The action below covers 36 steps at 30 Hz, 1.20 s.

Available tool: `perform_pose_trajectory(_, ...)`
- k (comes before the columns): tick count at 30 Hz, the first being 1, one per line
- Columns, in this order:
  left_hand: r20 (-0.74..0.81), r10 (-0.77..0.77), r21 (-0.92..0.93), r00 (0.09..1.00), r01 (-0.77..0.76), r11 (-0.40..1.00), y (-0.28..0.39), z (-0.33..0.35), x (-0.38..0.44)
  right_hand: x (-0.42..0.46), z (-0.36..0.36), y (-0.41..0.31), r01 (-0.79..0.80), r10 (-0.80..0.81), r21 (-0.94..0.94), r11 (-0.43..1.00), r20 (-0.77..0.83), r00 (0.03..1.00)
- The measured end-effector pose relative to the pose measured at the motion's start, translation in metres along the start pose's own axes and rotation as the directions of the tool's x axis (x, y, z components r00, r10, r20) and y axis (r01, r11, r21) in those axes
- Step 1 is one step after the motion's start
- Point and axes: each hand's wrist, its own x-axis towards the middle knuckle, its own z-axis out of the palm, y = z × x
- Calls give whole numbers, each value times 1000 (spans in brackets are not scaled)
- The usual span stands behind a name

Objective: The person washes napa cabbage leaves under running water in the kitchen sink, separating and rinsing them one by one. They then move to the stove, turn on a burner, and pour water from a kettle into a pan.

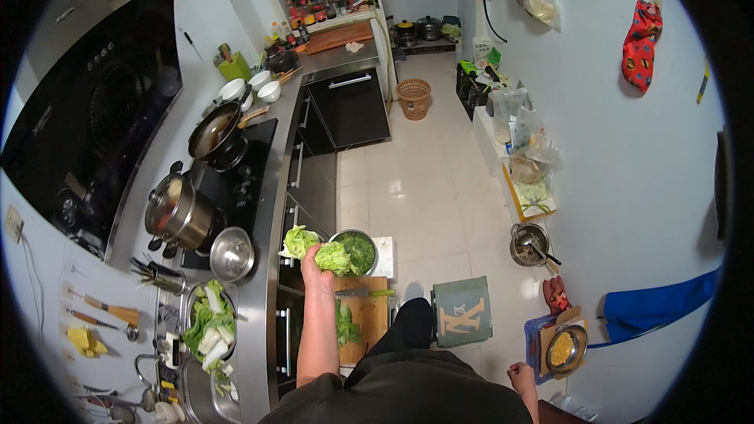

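My left hand (315, 262) is closed around a bunch of pale green cabbage leaves (333, 258), held over the near-left rim of a metal bowl (357, 252) that contains chopped greens. Below that bowl lies a wooden cutting board (377, 318), bearing a knife with a green handle (383, 292) and some leafy greens (347, 325). At the lower right, my right hand (521, 376) hangs with its fingers curled; nothing shows in it. More cabbage leaves (213, 330) fill a basin by the sink at the left.
Along the left counter stand an empty metal bowl (232, 254), a steamer pot (181, 212) and a wok (215, 131). A green folding stool (462, 311) is on the floor beside my leg. Farther right are a pot (521, 256) and a bowl of yellow pieces (566, 349).
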Motion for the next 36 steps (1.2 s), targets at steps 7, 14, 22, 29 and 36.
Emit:
perform_pose_trajectory(7,-25,-93,20,995,94,995,-48,45,144,140,-7,-48,88,-87,-45,995,35,996)
perform_pose_trajectory(14,-107,-101,9,989,102,995,-56,121,264,349,-69,-315,500,-478,-226,836,146,866)
perform_pose_trajectory(22,-145,14,103,989,1,995,-37,187,335,474,-89,-468,549,-526,-224,805,158,835)
perform_pose_trajectory(29,-147,-48,45,988,55,997,-34,201,364,528,-73,-489,602,-484,-300,740,384,786)
perform_pose_trajectory(36,-138,48,-16,989,-51,999,-24,229,392,576,-68,-516,680,-588,-220,699,363,722)
